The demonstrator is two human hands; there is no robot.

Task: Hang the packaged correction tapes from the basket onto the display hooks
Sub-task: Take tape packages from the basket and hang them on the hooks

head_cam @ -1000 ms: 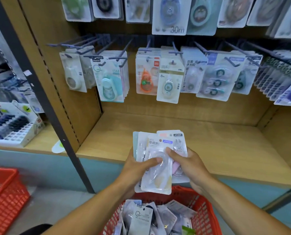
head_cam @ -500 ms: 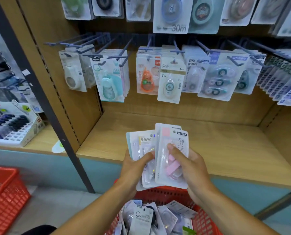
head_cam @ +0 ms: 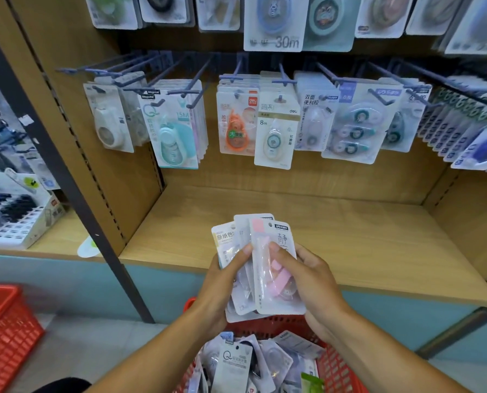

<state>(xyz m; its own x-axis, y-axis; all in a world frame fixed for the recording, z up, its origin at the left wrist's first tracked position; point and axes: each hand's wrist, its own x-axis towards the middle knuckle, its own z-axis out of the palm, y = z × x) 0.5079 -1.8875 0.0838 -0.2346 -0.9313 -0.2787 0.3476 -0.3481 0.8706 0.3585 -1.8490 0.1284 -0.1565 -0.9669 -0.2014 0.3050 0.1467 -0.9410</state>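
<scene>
Above red basket (head_cam: 333, 373) | both hands hold packs (head_cam: 268, 265) | hooks (head_cam: 282, 78) mostly stocked

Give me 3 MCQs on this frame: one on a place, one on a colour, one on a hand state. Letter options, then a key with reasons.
1. Where is the red plastic mesh basket that holds the loose white packets?
A. On the wooden shelf board
B. Below the person's hands, in front of the shelf
C. Hung on a hook

2. What colour is the correction tape in the front clear-fronted packet of the held stack?
A. Pink
B. Orange
C. Dark blue

3. What is the right hand doing?
A. Hanging idle
B. Reaching to a blue wire hook
C. Gripping the front packet

Key: 1 B, the basket sits under the forearms, lower than the wooden shelf board. 2 A, a pink body shows through the plastic. 3 C, its thumb presses the packet's face, while the left hand grips the stack.
</scene>
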